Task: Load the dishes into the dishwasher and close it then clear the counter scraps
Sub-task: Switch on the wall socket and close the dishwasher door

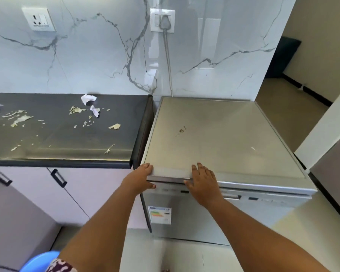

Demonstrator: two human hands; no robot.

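A silver dishwasher [220, 134] stands to the right of the dark counter [67, 134], its door shut against the body. My left hand [140, 178] lies on the front top corner of the dishwasher, fingers over the top edge and thumb on the door panel. My right hand [202, 181] presses flat with straight fingers on the top front edge, palm over the door's upper strip. Vegetable scraps [77, 109] and torn paper bits [88, 99] are scattered over the counter. No dishes are in view.
A cord runs from the wall socket [162, 20] down behind the dishwasher. Lilac cabinet doors with black handles [58, 177] sit under the counter. A blue round object [39, 261] is at the bottom left. A grey appliance side [334, 173] stands at the right.
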